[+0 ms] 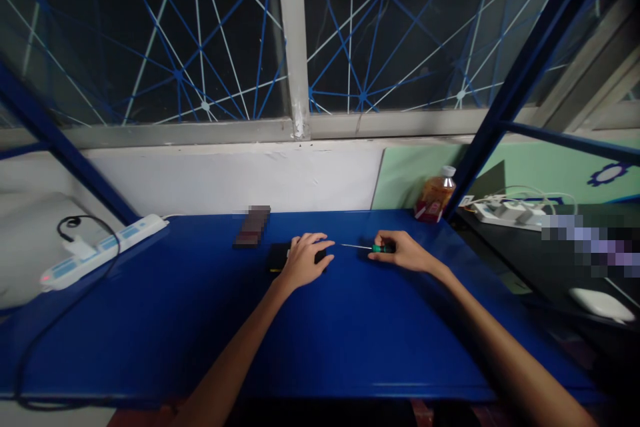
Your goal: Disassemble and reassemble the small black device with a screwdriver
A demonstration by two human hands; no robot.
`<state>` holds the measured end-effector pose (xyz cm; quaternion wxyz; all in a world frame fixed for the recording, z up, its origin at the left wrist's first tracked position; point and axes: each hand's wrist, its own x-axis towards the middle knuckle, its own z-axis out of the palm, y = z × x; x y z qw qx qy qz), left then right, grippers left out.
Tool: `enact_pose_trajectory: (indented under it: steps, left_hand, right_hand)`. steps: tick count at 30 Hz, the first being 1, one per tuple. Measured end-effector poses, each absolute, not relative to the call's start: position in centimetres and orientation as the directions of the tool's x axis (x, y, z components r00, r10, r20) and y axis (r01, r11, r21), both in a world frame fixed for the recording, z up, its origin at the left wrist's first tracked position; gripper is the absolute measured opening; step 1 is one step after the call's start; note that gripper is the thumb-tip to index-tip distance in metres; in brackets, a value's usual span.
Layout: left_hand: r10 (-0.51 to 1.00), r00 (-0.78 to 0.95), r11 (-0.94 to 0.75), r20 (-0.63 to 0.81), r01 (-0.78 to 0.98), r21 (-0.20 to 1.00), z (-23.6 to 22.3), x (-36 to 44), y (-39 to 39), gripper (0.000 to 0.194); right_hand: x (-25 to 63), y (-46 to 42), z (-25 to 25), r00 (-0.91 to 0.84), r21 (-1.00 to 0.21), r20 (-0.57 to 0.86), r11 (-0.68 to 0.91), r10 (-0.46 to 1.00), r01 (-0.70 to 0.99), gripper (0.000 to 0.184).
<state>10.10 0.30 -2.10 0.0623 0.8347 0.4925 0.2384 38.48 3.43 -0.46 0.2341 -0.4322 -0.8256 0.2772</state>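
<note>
Pinched in the fingers of my right hand (403, 251) is a screwdriver (376, 249) with a green and black handle. Its thin metal shaft points left, toward my other hand. My left hand (305, 259) lies palm down, fingers spread, over a flat black object (277, 257) with a small yellow mark at its near edge. Most of that object is hidden under the hand, so its kind cannot be made out. Bare blue tabletop separates the screwdriver's tip from my left fingertips.
A dark, partly pixelated slab (253, 227) lies behind on the blue table (320, 340). At left is a white power strip (107, 250) with a black cable. A drink bottle (436, 195) stands at the back right. Another power strip (510, 213) sits on a black surface further right.
</note>
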Motion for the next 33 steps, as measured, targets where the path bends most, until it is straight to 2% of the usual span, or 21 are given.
enact_pose_trajectory:
  steps: [5,9,19,28,33]
  left_hand:
    - [0.867,0.481,-0.495,0.128,0.808,0.318,-1.3,6.6,0.6,0.057]
    - [0.836,0.546,-0.534,0.056,0.786,0.312,-1.2,5.1,1.0,0.052]
    - [0.821,0.537,-0.568,0.195,0.801,0.190,-2.5,9.2,1.7,0.047]
    - [0.866,0.419,-0.450,0.271,0.891,0.058,-2.5,9.8,0.2,0.043]
    - [0.896,0.366,-0.376,0.253,0.927,-0.008,-1.9,9.1,-1.4,0.047]
  right_hand:
    - [38.4,3.5,-0.8,-0.520,-0.652,0.149,0.478,0.841,0.588,0.036]
    - [38.5,3.6,-0.8,-0.524,-0.640,0.142,0.482,0.840,0.598,0.036]
    - [39.0,3.8,-0.5,-0.503,-0.631,0.166,0.483,0.849,0.608,0.037]
    - [39.2,3.8,-0.5,-0.480,-0.637,0.162,0.463,0.862,0.616,0.037]
    - [39.1,3.9,-0.7,-0.492,-0.621,0.150,0.469,0.858,0.628,0.038]
